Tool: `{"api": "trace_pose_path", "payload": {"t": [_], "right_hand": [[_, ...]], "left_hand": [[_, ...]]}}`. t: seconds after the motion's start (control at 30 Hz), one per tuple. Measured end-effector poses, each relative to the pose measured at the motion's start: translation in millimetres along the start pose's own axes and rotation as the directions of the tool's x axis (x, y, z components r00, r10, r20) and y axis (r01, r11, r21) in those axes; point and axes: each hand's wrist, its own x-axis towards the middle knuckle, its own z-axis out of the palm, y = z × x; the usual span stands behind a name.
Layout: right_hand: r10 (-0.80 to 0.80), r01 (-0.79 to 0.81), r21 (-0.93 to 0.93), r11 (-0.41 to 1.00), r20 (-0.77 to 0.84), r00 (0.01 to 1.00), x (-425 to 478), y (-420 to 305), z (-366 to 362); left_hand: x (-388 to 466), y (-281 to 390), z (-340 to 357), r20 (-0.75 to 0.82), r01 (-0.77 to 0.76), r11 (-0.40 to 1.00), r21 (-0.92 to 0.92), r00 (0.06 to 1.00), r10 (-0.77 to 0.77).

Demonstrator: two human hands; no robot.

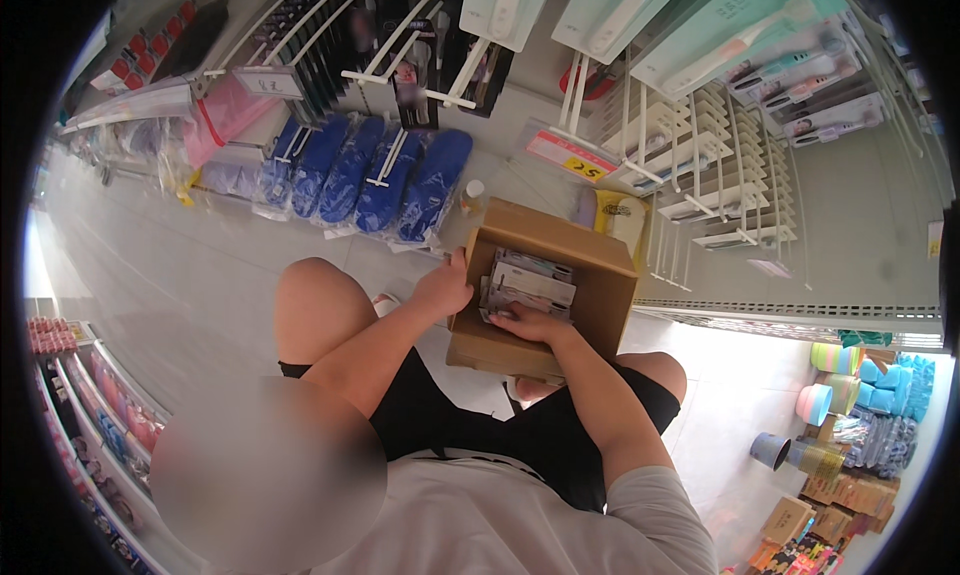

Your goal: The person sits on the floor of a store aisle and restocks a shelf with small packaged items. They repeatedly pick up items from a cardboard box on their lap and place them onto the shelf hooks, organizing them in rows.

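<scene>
An open cardboard box (551, 222) stands in front of me, tilted, between my knees. My left hand (446, 286) grips its left wall near the upper corner. Inside lie several flat blister-card packages (531, 284), seemingly toothbrushes, stacked towards the box's left side. My right hand (529, 323) reaches in over the near wall, with its fingers on the lowest packages. Whether those fingers have closed round a package is hidden.
Blue slippers in clear plastic (382, 173) line the bottom shelf, beside a small bottle (472, 196). Metal hooks (712, 192) with packaged toothbrushes (795, 64) jut out above the box. Stacked tubs (814, 402) and cartons (847, 492) stand at right. Another display rack (112, 440) is at left.
</scene>
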Motion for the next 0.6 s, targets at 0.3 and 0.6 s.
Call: {"api": "trace_pose_path", "payload": {"t": [0.3, 0.6], "right_hand": [[0.012, 0.004, -0.307, 0.952, 0.049, 0.999, 27, 24, 9], [0.032, -0.032, -0.153, 0.988, -0.005, 0.999, 33, 41, 19]], "left_hand": [[-3, 4, -5, 0.004, -0.018, 1.0, -0.025, 1.0, 0.018], [-6, 7, -10, 0.009, -0.016, 0.999, -0.049, 1.0, 0.016]]}}
